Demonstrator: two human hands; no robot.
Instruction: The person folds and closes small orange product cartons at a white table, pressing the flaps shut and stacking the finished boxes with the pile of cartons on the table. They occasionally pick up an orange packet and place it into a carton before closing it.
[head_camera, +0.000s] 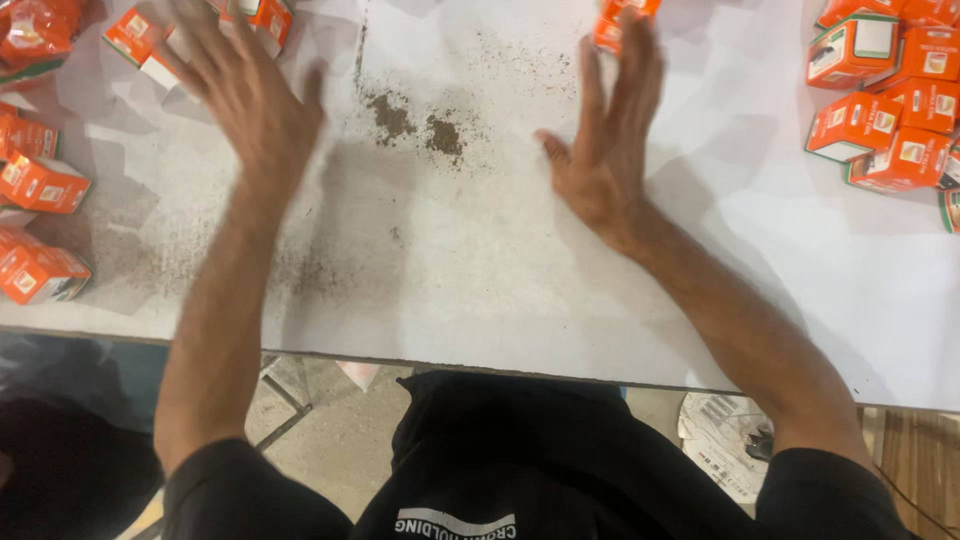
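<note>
Both my hands are stretched out over a white table (470, 290), fingers apart and holding nothing. My left hand (245, 90) hovers at the upper left, its fingertips over small orange boxes (140, 40). My right hand (610, 130) lies palm down near the middle, its fingertips reaching an orange box (612, 20) at the top edge. Between the hands lies a patch of dark brown powder (415, 125), scattered thinly over the white surface.
Several small orange-and-white boxes are piled at the right (885, 100) and along the left edge (40, 185). The table's near edge (450, 362) runs across the frame. Below it are my black shirt, a concrete floor and a crumpled printed paper (725, 440).
</note>
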